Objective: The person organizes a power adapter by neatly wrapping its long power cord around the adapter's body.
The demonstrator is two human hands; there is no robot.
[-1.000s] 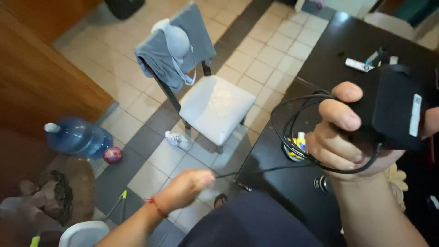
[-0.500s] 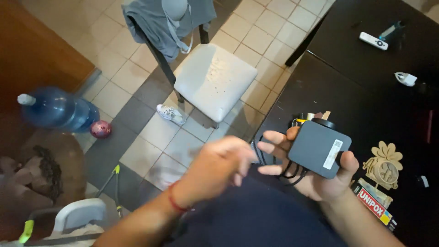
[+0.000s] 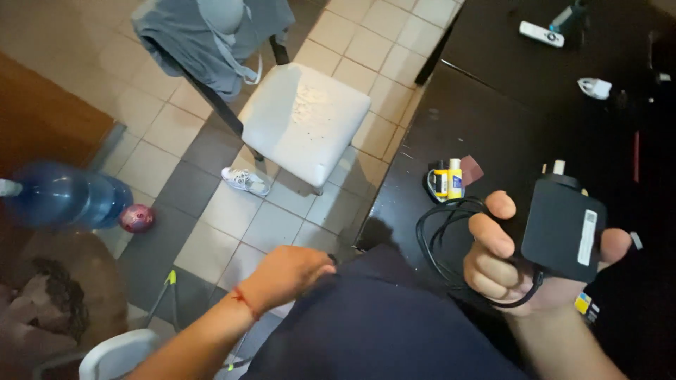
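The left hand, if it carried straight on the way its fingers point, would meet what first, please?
The left hand points right, toward the dark table's near edge. Its fingertips already lie at the dark blue cloth over the person's lap, so that probably comes first; depth is unclear.

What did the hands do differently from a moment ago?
The left hand, which was up beside the square black power adapter half a second ago, has moved back down and out to the left, pinching the thin black cable near its end. The right hand still grips the adapter with the cable loops. The white-seated chair and blue water bottle have not moved.
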